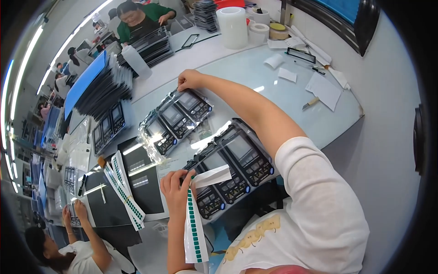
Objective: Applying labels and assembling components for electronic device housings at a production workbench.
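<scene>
My left hand (175,188) pinches a white strip of green square stickers (194,233), which hangs down below it; a bare piece of white backing (212,176) sticks out to the right. Under it lies the near sheet of black device panels (237,160), each with a display window and buttons. My right hand (190,79) reaches far across, fingers closed at the top edge of another panel sheet (175,119) with crinkled clear film around it. What its fingertips hold is hidden.
More sticker strips (122,189) lie on black sheets (141,182) at left. Stacked panels with a blue sheet (86,82) stand far left. A white film roll (232,27), papers (324,91) and a cutter knife (310,103) lie toward the back right. Co-workers sit opposite (141,23) and at left (86,255).
</scene>
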Motion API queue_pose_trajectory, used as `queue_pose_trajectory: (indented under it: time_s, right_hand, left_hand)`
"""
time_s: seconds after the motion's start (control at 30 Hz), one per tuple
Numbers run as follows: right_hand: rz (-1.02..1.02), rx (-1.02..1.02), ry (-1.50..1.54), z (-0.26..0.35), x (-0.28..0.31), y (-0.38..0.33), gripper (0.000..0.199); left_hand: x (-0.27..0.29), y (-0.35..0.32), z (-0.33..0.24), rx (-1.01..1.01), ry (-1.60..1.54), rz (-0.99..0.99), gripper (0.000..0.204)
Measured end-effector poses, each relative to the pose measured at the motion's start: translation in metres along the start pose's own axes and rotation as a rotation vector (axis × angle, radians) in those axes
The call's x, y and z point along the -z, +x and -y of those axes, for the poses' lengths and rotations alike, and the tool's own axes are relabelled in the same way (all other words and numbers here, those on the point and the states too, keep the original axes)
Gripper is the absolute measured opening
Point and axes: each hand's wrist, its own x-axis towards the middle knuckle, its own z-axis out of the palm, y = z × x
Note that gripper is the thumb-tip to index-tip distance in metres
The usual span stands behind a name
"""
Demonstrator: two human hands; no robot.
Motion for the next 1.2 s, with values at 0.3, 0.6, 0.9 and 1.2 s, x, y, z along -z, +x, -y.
queue_pose_trajectory:
  time_s: [0.3,0.6,0.9,1.2]
  right_hand:
    - [-0.212,0.035,-0.208,0.000,0.003,-0.021,0.025]
    - [-0.211,-0.088,0.113,0.004,0.019,-0.011,0.040]
    - [0.514,-0.554,0.461,0.026,0.052,-0.055,0.044]
    - [-0.006,-0.082,-0.089,0.009,0.043,-0.054,0.038]
  left_hand:
    - [0.001,0.005,-0.004,-0.005,-0.020,0.028,0.036]
    - [0.001,0.007,-0.005,-0.044,-0.018,-0.024,0.036]
    - [0.006,-0.002,-0.004,0.019,0.005,-0.079,0.043]
    - [0.004,0.000,-0.003,-0.011,0.009,-0.050,0.040]
